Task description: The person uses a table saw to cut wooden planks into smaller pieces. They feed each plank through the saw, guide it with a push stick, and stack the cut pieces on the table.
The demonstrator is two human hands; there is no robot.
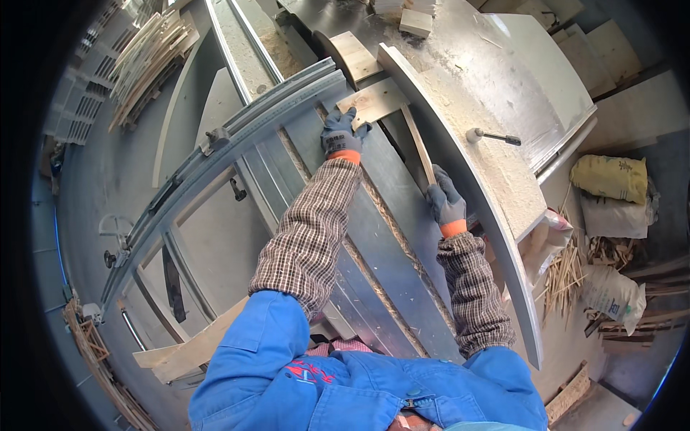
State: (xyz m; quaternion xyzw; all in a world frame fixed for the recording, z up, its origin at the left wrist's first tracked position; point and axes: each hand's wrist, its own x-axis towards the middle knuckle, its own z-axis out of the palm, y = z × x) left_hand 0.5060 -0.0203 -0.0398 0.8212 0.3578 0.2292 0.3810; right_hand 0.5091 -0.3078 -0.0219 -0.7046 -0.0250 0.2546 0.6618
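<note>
Both my hands wear grey gloves with orange cuffs over a metal saw table (pixel 374 266). My left hand (pixel 345 133) is closed around the near left corner of a short, flat wooden board (pixel 375 102). My right hand (pixel 447 195) grips the near end of a thin wooden stick (pixel 417 142). The stick's far end meets the board's right side, close to the long curved-looking fence (pixel 460 165). Just past the board lies another wooden piece (pixel 356 57), beside a dark curved guard. Any blade is hidden from view.
Sawdust (pixel 496 179) covers the surface right of the fence, where a black-handled lever (pixel 496 136) sticks out. A metal rail (pixel 215 140) crosses on the left. Stacked wood strips (pixel 147 61) stand far left; sacks (pixel 609 179) and scrap sticks (pixel 564 280) lie at right.
</note>
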